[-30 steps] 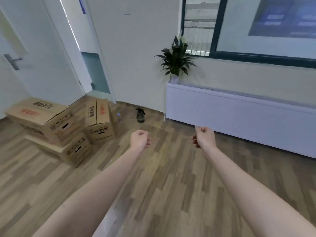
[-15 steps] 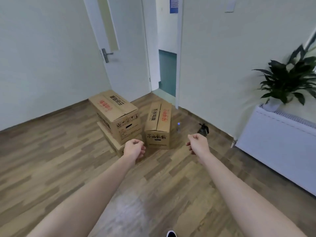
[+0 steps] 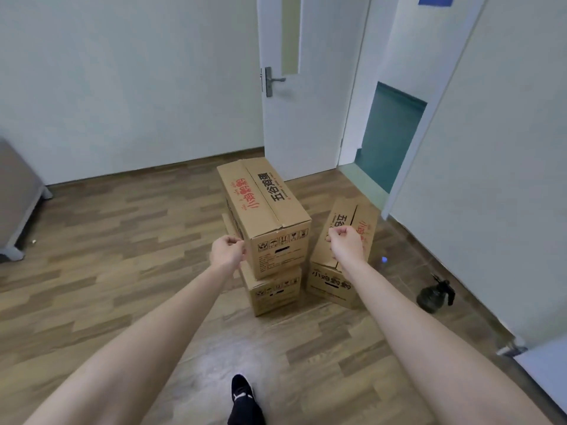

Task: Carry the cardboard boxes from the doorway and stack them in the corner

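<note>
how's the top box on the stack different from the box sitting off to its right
The top box rests on another box; the right box sits on the floor. The top box's flaps lie shut; the right box's gape slightly. Both are brown cardboard with red and black print.

Floor (image 3: pixel 129 271) left of boxes (image 3: pixel 267 216) open.

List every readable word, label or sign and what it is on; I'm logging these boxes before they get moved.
"五谷鸡蛋", black, on the lid of the top box.
"小鸡鸽鸽", black, on the near face of the side box.
"五谷", partly hidden by the right hand, on the side box lid.
Red lettering on both lids: too stylised to read.
Handling icons and small print on the bottom box and top box: too small.
Blue sign above the doorway: cropped, unreadable.
</note>
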